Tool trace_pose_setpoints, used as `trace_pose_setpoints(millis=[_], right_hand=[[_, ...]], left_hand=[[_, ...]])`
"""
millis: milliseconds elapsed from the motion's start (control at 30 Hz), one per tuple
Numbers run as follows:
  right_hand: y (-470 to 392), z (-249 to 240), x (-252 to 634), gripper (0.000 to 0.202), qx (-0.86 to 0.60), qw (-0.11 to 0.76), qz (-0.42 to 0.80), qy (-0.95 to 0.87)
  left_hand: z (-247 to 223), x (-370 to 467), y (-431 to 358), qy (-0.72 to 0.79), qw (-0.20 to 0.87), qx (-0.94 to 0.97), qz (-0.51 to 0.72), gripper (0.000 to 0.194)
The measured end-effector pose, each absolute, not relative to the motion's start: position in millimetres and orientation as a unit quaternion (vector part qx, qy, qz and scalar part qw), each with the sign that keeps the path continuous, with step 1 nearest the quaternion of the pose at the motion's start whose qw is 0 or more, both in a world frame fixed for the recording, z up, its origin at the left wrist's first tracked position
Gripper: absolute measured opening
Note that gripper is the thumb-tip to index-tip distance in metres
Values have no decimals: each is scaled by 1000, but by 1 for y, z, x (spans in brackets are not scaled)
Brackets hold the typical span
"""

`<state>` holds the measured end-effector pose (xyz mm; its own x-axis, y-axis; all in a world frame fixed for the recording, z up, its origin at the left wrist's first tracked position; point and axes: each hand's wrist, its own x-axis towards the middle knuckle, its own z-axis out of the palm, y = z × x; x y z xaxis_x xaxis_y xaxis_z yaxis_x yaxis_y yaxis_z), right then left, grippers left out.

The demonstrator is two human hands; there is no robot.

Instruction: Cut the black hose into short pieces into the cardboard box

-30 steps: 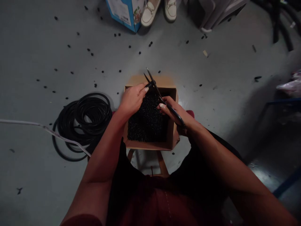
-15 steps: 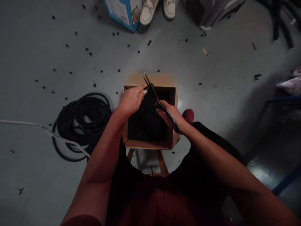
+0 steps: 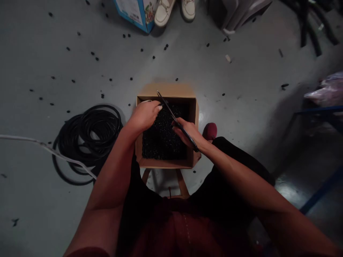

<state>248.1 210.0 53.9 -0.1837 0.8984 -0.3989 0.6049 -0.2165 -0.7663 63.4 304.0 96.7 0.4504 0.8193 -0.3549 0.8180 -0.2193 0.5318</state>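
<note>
Over a cardboard box (image 3: 166, 164), my left hand (image 3: 144, 114) is closed at the far left part of the opening. A short end of black tube (image 3: 164, 102) shows at its fingertips; the rest is hidden by the hand. My right hand (image 3: 189, 132) grips a pair of dark scissors (image 3: 166, 106), its long blades pointing up and left across the tube end. The blades look nearly together. Below both hands, many small black cut pieces (image 3: 163, 139) fill the bottom of the box.
A coil of black hose (image 3: 87, 139) lies on the floor at left, crossed by a pale cable (image 3: 63, 154). Black bits are scattered on the floor. Beyond the box are a blue carton (image 3: 131, 12) and white shoes (image 3: 164, 13). A blue metal frame (image 3: 321, 110) stands at right.
The scissor blades have come together at the tube end, having been apart before. Both hands have dropped slightly toward the box. The whole view has shifted a little.
</note>
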Motion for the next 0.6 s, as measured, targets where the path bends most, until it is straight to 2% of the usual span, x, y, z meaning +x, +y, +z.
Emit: trace_pose_setpoints(millis=[167, 367, 500, 600], right_hand=[[192, 41, 244, 19, -604, 162, 513, -588], [174, 39, 237, 15, -604, 168, 589, -510], [171, 42, 236, 14, -597, 145, 654, -442], [172, 39, 237, 14, -601, 147, 670, -411]], left_hand=[[85, 62, 301, 508, 300, 797, -128, 31], [79, 67, 295, 479, 296, 798, -216, 30], [81, 72, 294, 473, 298, 794, -239, 32], [85, 74, 295, 481, 300, 798, -204, 33]])
